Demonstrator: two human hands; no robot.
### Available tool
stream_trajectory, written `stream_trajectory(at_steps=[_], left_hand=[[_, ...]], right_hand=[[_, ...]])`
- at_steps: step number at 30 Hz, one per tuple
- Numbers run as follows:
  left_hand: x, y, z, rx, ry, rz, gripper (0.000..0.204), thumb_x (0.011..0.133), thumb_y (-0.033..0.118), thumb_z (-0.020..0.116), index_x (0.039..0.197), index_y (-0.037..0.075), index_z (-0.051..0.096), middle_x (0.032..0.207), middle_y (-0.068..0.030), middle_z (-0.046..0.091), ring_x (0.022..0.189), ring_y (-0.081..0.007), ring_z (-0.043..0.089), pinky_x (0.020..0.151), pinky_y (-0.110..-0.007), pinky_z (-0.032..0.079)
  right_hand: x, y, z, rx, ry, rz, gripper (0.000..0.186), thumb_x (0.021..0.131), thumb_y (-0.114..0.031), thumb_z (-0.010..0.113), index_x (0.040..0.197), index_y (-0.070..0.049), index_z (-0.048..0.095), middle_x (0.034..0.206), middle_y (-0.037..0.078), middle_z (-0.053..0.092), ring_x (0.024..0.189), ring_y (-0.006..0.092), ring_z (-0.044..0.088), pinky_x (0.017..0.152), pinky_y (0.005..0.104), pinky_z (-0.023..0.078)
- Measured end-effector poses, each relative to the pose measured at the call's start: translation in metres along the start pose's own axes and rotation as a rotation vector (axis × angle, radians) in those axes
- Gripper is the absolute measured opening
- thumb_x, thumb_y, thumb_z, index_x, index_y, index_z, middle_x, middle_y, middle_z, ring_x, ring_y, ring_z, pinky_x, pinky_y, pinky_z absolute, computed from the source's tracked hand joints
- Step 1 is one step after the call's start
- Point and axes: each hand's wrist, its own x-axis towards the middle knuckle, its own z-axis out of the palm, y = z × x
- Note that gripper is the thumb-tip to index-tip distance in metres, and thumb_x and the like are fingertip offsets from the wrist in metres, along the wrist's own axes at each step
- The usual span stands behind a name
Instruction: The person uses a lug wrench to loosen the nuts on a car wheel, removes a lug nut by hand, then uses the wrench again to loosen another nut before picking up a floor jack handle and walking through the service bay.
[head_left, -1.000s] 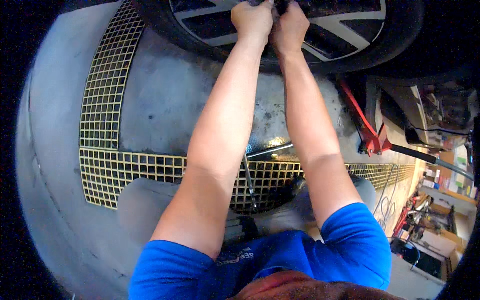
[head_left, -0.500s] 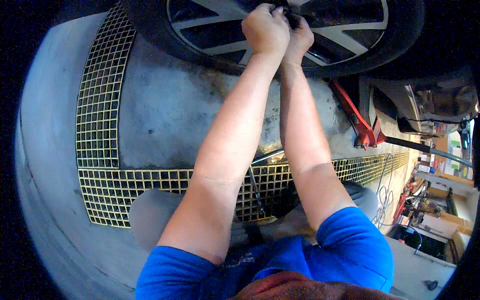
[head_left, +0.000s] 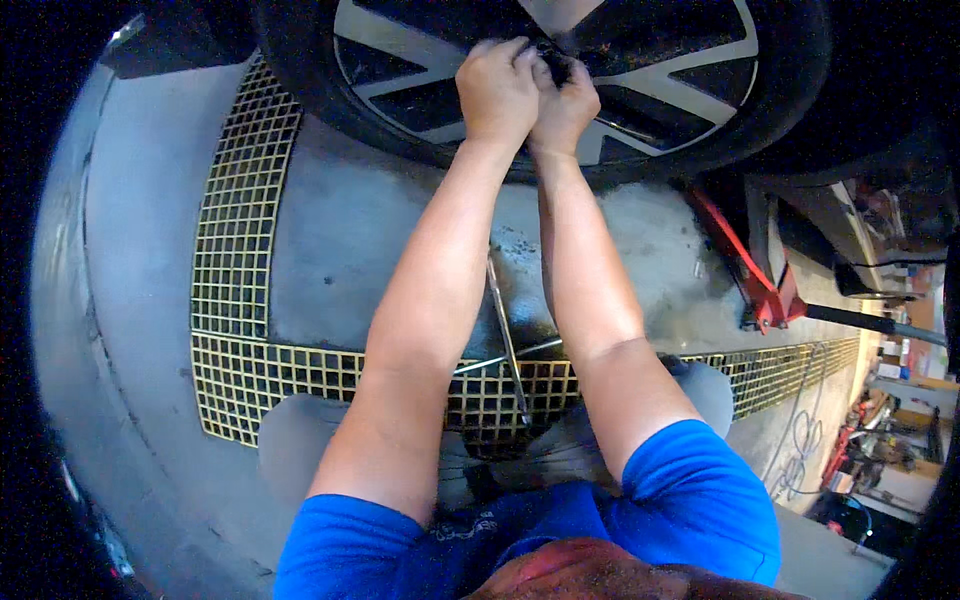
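A car wheel (head_left: 690, 95) with silver and black spokes fills the top of the view, its dark tire (head_left: 790, 90) around the rim. Both my arms reach up to its hub. My left hand (head_left: 500, 95) is closed there, fingertips curled at the dark centre. Pressed against it, my right hand (head_left: 565, 110) has its fingers bent round the same dark spot. What the fingers grip is hidden. Below my forearms, a cross-shaped metal wrench (head_left: 508, 340) lies on the floor, partly over the grating.
A red floor jack (head_left: 765, 290) stands to the right of the wheel, its long handle (head_left: 850, 319) pointing right. Yellow-edged floor grating (head_left: 235, 230) runs along the left and across in front of my knees. A hose (head_left: 795, 460) lies coiled at right, near stored clutter.
My view has shifted, so the wheel sits lower and more of its hub shows. Both hands stay together at the hub, with their fingers slightly repositioned.
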Motion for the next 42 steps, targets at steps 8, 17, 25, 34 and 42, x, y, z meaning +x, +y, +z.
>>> stream_trajectory(at_steps=[8, 17, 25, 34, 42], left_hand=[[0.009, 0.007, -0.005, 0.023, -0.063, -0.235, 0.029, 0.076, 0.028, 0.069, 0.080, -0.001, 0.068, 0.073, -0.0211, 0.064, 0.069, -0.0358, 0.064, 0.063, -0.039, 0.049], [0.005, 0.009, 0.004, 0.238, -0.002, -0.137, 0.026, 0.077, 0.022, 0.066, 0.085, -0.002, 0.066, 0.079, -0.0212, 0.065, 0.075, -0.0375, 0.064, 0.069, -0.041, 0.049], [-0.016, -0.004, -0.008, 0.024, 0.095, -0.283, 0.023, 0.079, 0.018, 0.066, 0.087, -0.003, 0.064, 0.080, -0.0185, 0.066, 0.072, -0.0286, 0.063, 0.072, -0.035, 0.048], [-0.019, 0.007, -0.005, 0.306, -0.081, 0.077, 0.028, 0.082, 0.020, 0.057, 0.103, 0.001, 0.062, 0.093, -0.0239, 0.061, 0.088, -0.0382, 0.059, 0.079, -0.043, 0.046], [-0.039, 0.034, 0.037, 0.618, -0.319, 0.013, 0.039, 0.086, 0.026, 0.053, 0.115, -0.001, 0.051, 0.103, -0.0329, 0.051, 0.093, -0.0464, 0.055, 0.079, -0.047, 0.047]], right_hand=[[0.008, -0.017, -0.010, -0.112, -0.112, -0.033, 0.016, 0.077, -0.016, 0.067, 0.082, -0.001, 0.063, 0.078, 0.019, 0.064, 0.072, 0.0352, 0.063, 0.066, 0.0386, 0.049], [0.017, -0.006, -0.010, -0.200, -0.010, 0.042, 0.024, 0.073, -0.022, 0.072, 0.076, 0.001, 0.065, 0.070, 0.021, 0.063, 0.064, 0.0366, 0.061, 0.060, 0.0374, 0.049], [0.016, -0.011, -0.005, -0.356, -0.041, 0.038, 0.031, 0.070, -0.029, 0.074, 0.073, 0.000, 0.064, 0.070, 0.021, 0.064, 0.070, 0.0388, 0.063, 0.063, 0.0431, 0.050], [0.027, -0.020, -0.005, -0.286, -0.064, 0.259, 0.035, 0.068, -0.034, 0.075, 0.070, 0.000, 0.064, 0.071, 0.021, 0.063, 0.071, 0.0393, 0.063, 0.064, 0.0459, 0.051], [-0.036, 0.084, -0.113, -0.166, -0.326, 0.184, 0.036, 0.073, -0.033, 0.070, 0.083, 0.002, 0.066, 0.078, 0.023, 0.064, 0.072, 0.0369, 0.062, 0.067, 0.0421, 0.049]])
